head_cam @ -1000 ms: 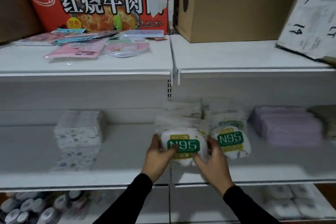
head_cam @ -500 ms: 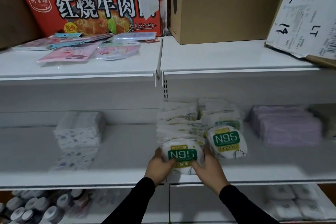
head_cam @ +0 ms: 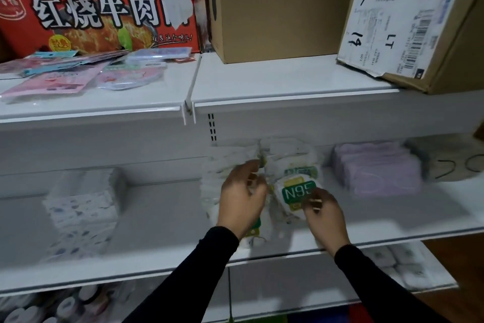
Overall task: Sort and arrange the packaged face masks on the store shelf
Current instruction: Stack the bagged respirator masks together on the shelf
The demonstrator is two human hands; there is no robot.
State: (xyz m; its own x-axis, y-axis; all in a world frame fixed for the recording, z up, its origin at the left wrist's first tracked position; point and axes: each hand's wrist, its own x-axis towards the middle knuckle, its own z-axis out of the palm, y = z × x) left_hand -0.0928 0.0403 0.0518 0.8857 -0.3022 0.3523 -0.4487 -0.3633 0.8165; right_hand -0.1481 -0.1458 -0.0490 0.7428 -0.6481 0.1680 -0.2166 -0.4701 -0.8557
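Observation:
Two rows of white N95 mask packs stand on the middle shelf. My left hand lies on the left row of N95 packs, fingers curled into the gap between the rows; its front pack shows below my wrist. My right hand pinches the lower right edge of the front N95 pack of the right row, green label facing me. The picture is blurred around both hands.
Purple masks lie to the right, patterned white boxes to the left. The upper shelf holds loose pink mask packs, a red noodle carton and cardboard boxes. Bottles stand below left.
Both hands let go of the left row's front pack. The left hand rose onto the left row; the right hand shifted right to the other row's front pack. The view moved closer.

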